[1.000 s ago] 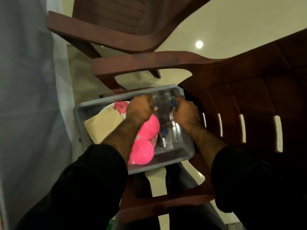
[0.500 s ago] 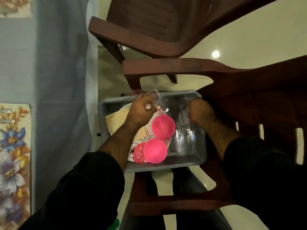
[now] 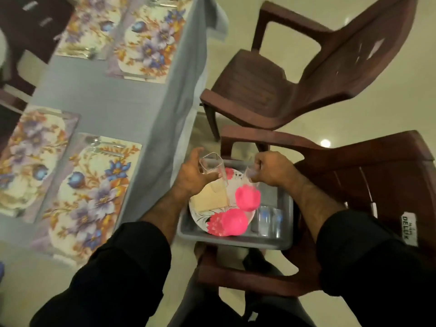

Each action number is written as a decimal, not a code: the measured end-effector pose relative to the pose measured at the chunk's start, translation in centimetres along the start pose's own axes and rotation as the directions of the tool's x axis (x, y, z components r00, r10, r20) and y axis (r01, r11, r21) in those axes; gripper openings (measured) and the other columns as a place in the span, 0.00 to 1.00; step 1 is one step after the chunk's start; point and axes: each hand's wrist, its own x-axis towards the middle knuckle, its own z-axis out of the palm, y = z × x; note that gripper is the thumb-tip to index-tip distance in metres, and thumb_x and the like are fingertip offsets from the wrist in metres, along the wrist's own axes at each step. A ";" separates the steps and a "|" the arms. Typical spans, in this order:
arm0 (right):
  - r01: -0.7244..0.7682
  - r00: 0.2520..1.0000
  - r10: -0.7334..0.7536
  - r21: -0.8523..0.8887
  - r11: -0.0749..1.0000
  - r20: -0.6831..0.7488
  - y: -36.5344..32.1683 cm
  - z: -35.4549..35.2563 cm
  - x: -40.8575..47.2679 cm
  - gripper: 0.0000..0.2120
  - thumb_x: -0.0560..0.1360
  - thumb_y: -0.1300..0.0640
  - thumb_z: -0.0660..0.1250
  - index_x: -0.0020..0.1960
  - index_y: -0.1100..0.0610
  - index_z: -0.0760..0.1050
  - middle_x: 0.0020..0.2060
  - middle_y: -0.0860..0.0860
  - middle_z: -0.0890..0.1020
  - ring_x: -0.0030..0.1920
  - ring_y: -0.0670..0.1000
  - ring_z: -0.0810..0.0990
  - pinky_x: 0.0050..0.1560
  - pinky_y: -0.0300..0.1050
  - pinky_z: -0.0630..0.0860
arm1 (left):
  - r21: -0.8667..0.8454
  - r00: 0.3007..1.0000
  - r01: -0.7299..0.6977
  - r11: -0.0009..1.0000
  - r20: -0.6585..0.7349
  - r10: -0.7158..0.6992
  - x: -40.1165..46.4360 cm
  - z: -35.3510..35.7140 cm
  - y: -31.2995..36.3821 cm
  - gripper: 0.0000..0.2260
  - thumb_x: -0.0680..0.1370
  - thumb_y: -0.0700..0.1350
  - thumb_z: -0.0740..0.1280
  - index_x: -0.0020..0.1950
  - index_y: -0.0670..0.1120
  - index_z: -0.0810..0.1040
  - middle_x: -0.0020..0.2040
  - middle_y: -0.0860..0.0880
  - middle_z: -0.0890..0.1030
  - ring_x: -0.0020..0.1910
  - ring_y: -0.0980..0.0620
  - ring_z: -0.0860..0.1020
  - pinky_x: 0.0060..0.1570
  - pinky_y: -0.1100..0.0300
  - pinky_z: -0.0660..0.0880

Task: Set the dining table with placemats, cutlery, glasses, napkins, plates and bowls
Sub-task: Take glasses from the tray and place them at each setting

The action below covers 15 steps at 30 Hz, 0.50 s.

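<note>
Above the grey tray (image 3: 286,241), the left hand (image 3: 192,177) grips a clear glass (image 3: 213,167), tilted with its rim toward 11 o'clock. At 3 o'clock from it, the right hand (image 3: 271,169) curls round a second glass (image 3: 251,177). Below them in the tray lie a flowered plate (image 3: 200,214), a beige napkin (image 3: 208,198), two pink bowls (image 3: 247,198) and more glasses (image 3: 269,219). At 9 o'clock, the grey-clothed table (image 3: 106,97) bears floral placemats (image 3: 89,185) with cutlery (image 3: 101,142).

Tray (image 3: 286,241) on chair (image 3: 377,185), right of table (image 3: 99,95)
</note>
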 end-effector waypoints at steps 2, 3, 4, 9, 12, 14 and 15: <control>0.061 0.998 -0.062 0.009 0.998 0.009 -3.4 -0.8 -1.7 0.23 0.66 0.46 0.84 0.49 0.52 0.74 0.42 0.48 0.80 0.43 0.51 0.79 0.40 0.47 0.75 | -0.022 0.999 0.021 1.000 -0.036 -0.022 -2.6 -3.0 0.4 0.27 0.68 0.50 0.86 0.62 0.56 0.78 0.50 0.59 0.82 0.47 0.63 0.81 0.49 0.63 0.78; 0.095 0.995 -0.095 0.014 0.995 0.004 -5.1 -1.0 -2.5 0.26 0.66 0.45 0.85 0.53 0.53 0.73 0.45 0.48 0.80 0.45 0.52 0.79 0.43 0.48 0.76 | -0.016 0.998 0.035 0.999 -0.057 -0.036 -4.1 -4.5 0.4 0.23 0.68 0.51 0.86 0.57 0.58 0.79 0.50 0.59 0.82 0.47 0.62 0.81 0.50 0.61 0.79; 0.134 0.991 -0.134 0.012 0.991 -0.003 -6.8 -0.9 -3.3 0.30 0.65 0.44 0.85 0.56 0.53 0.72 0.47 0.49 0.81 0.47 0.53 0.80 0.47 0.50 0.78 | -0.006 0.995 0.056 0.998 -0.079 -0.057 -5.6 -6.2 0.3 0.22 0.68 0.52 0.86 0.55 0.59 0.79 0.50 0.59 0.83 0.48 0.61 0.81 0.50 0.59 0.80; 0.297 0.955 -0.296 -0.041 0.954 0.030 -16.6 1.5 -6.6 0.44 0.64 0.44 0.86 0.73 0.48 0.68 0.56 0.50 0.83 0.53 0.55 0.84 0.53 0.53 0.82 | -0.031 0.958 0.116 0.993 -0.261 -0.120 -13.5 -14.8 -4.2 0.24 0.66 0.51 0.87 0.57 0.51 0.81 0.49 0.54 0.84 0.47 0.54 0.83 0.46 0.63 0.78; 0.391 0.920 -0.387 -0.101 0.915 0.054 -23.6 4.1 -8.4 0.43 0.64 0.42 0.84 0.75 0.47 0.71 0.59 0.50 0.83 0.56 0.53 0.83 0.56 0.51 0.81 | -0.092 0.912 0.140 0.986 -0.375 -0.165 -19.0 -19.3 -8.1 0.22 0.65 0.49 0.87 0.53 0.50 0.82 0.45 0.53 0.84 0.41 0.56 0.81 0.46 0.59 0.79; 0.435 0.901 -0.429 -0.124 0.892 0.072 -28.3 6.4 -9.7 0.37 0.64 0.42 0.85 0.69 0.48 0.76 0.57 0.48 0.83 0.52 0.51 0.82 0.54 0.48 0.81 | -0.126 0.888 0.145 0.981 -0.420 -0.185 -22.8 -22.1 -10.5 0.23 0.63 0.53 0.87 0.51 0.51 0.81 0.43 0.54 0.83 0.39 0.58 0.79 0.44 0.62 0.77; 0.459 0.888 -0.451 -0.133 0.878 0.086 -30.8 7.9 -10.5 0.36 0.64 0.42 0.85 0.67 0.49 0.77 0.56 0.48 0.83 0.51 0.50 0.82 0.52 0.46 0.80 | -0.140 0.876 0.142 0.980 -0.443 -0.190 -24.7 -23.4 -12.0 0.24 0.61 0.57 0.87 0.51 0.52 0.82 0.43 0.54 0.84 0.40 0.58 0.80 0.45 0.62 0.78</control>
